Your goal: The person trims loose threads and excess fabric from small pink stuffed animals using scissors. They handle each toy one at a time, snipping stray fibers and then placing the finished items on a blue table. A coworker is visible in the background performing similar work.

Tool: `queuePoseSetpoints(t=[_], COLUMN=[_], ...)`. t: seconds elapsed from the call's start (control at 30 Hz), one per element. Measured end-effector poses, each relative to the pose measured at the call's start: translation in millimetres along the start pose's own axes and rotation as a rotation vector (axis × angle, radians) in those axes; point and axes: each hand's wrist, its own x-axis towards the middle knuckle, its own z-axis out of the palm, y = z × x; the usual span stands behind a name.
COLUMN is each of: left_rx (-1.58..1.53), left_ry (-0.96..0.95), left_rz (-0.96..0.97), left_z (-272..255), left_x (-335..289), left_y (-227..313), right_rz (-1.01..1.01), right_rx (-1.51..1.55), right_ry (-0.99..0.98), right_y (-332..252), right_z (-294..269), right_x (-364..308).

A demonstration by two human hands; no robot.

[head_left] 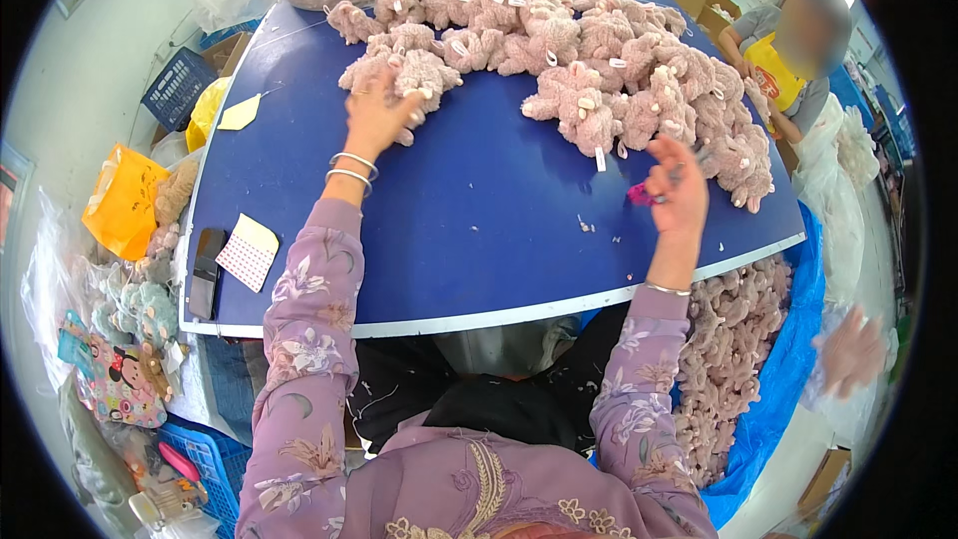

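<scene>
One toy (pixel 429 70) lies under the spread left hand (pixel 379 120); press gently, keeping the pink thing (pixel 640 196) gripped in the right hand (pixel 681 192) clear

You look through the left one of two head-worn fisheye cameras, facing down and forward. It sits close above your chest (pixel 429 489), with your forearms (pixel 314 319) rising from the lower edge, and reaches across the tabletop (pixel 449 200), whose near edge (pixel 479 319) bends in the round view.
</scene>
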Motion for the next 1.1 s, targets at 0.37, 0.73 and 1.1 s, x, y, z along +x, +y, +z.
queuePoseSetpoints(t=[0.37,0.73,1.1], left_rx=[-0.115,-0.922,-1.15], left_ry=[-0.36,-0.427,-0.45], left_rz=[0.362,-0.082,-0.245], left_z=[-37.4,-37.4,-10.0], left_x=[-86.0,-100.1,-108.9], left_y=[142.5,175.9,173.1], right_rz=[-0.026,0.17,-0.066], right_rx=[-0.796,-0.605,-0.521], right_ry=[-0.296,-0.522,-0.527], right_y=[38.7,46.7,52.4], right_z=[34.0,63.3,53.1], right_x=[-23.1,-19.1,-27.4])
